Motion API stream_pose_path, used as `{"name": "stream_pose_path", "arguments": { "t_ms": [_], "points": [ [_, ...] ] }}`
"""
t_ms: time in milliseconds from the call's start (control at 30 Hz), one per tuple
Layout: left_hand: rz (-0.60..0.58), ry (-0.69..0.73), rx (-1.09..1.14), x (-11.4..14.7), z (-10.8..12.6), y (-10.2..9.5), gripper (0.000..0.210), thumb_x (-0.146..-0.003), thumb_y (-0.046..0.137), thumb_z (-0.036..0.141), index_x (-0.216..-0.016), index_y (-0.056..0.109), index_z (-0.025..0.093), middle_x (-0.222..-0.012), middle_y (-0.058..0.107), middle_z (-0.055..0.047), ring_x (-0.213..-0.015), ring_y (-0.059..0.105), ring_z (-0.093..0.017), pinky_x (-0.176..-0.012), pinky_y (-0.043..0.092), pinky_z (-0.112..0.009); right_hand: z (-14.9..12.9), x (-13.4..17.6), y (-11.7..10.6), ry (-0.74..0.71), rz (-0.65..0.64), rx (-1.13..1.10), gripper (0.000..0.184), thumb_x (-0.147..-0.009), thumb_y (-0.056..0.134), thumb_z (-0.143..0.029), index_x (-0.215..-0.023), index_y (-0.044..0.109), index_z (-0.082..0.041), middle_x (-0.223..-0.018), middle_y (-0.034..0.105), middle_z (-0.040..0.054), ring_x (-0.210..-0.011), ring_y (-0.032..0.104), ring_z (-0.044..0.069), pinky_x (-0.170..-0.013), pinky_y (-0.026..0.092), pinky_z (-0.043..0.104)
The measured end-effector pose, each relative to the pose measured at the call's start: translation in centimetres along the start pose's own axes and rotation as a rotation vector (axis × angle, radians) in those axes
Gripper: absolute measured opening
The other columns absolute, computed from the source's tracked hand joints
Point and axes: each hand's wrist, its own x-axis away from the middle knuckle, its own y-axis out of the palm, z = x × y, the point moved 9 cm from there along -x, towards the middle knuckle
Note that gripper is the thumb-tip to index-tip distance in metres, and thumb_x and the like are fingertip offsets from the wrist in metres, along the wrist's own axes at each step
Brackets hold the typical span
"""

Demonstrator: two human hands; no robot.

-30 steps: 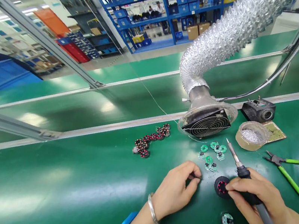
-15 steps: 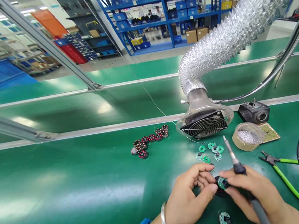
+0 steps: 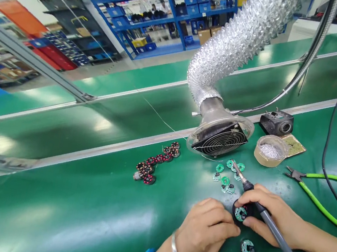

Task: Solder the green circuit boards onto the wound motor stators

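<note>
My right hand (image 3: 285,217) holds a soldering iron (image 3: 273,233), its tip pointing up and left above the loose boards. Thumb and fingers of the same hand also grip a small round green circuit board (image 3: 240,214) set on a dark round part. Beside that board is my left hand (image 3: 203,229), its fingers curled and thumb and forefinger pinched at the part's lower left edge. Whatever the pinch may hold is hidden. Another round board (image 3: 247,249) with a black piece on it lies just below the hands.
Several small green boards (image 3: 225,180) lie beyond my hands, under the fume extractor hood (image 3: 222,141). Copper-wound motor parts (image 3: 150,169) are grouped to the left. A tub of metal shavings (image 3: 269,154), a soldering iron stand (image 3: 276,122) and green-handled cutters (image 3: 312,187) sit on the right.
My left hand has turned over, from palm and fingers showing to its back, now pinched at the board's lower left. The soldering iron has tilted further left. The camera view has shifted right.
</note>
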Motion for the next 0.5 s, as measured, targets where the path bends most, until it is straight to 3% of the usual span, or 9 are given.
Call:
{"name": "stream_pose_path", "arguments": {
  "t_ms": [133, 233, 367, 500],
  "points": [
    [0.088, -0.251, 0.104, 0.3, -2.0, -0.9, 0.016, -0.074, 0.057, 0.012, -0.089, 0.059, 0.018, -0.074, 0.062, -0.003, -0.066, 0.055, -0.016, -0.062, 0.044, -0.03, 0.2, 0.1, 0.1, -0.028, 0.002, -0.004, 0.037, -0.084, 0.058, -0.007, -0.117, 0.052, -0.023, -0.092, 0.059, 0.0021, -0.082, 0.05, 0.016, -0.073, 0.043, 0.027],
    [0.03, -0.436, 0.084, 0.8, -3.6, 0.3, 0.019, -0.069, 0.058, 0.015, -0.088, 0.061, 0.016, -0.075, 0.06, -0.005, -0.069, 0.056, -0.018, -0.061, 0.045, -0.03, -0.1, 0.1, 0.1, -0.07, 0.0, -0.014, 0.034, -0.087, 0.057, -0.01, -0.118, 0.052, -0.022, -0.091, 0.06, 0.0023, -0.079, 0.049, 0.016, -0.07, 0.042, 0.027],
    [-0.011, -0.501, -0.003, 1.2, -4.3, 2.0, 0.024, -0.072, 0.069, 0.018, -0.097, 0.069, 0.017, -0.071, 0.062, -0.003, -0.066, 0.057, -0.018, -0.059, 0.045, -0.028, -0.3, -0.1, -0.2, -0.082, 0.011, 0.01, 0.034, -0.087, 0.055, -0.008, -0.118, 0.052, -0.021, -0.094, 0.063, 0.0034, -0.079, 0.049, 0.016, -0.07, 0.042, 0.027],
    [0.023, -0.534, -0.041, 1.5, -4.1, 2.6, 0.015, -0.071, 0.077, 0.017, -0.086, 0.072, 0.02, -0.064, 0.065, 0.001, -0.06, 0.058, -0.016, -0.058, 0.043, -0.027, -0.5, -0.3, -0.3, -0.102, -0.006, 0.025, 0.034, -0.087, 0.053, -0.007, -0.118, 0.052, -0.02, -0.096, 0.065, 0.0035, -0.078, 0.048, 0.016, -0.071, 0.041, 0.029]
  ]
}}
